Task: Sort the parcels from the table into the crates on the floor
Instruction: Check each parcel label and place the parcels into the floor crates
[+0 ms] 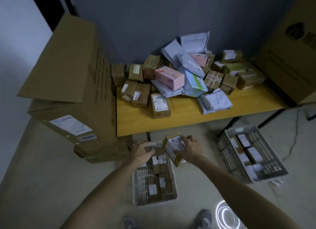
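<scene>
**Sorting far from done**

The table [171, 124] at twelve o'clock is carrying most parcels [184, 78]. Your right hand [188, 149] is gripping a box [172, 143] over the white crate [136, 187] at six. Your left hand [142, 152] is hovering beside it, and I cannot tell its hold. The grey crate [227, 153] at four is holding a few.

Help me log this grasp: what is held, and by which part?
The right hand grips a labelled cardboard parcel by its right side, across the labelled face, above the white crate. The left hand holds nothing.

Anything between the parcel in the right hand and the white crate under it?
Only the left hand, over the far end of the white crate beside the parcel the right hand grips. No lid visible; other parcels already lie inside.
</scene>
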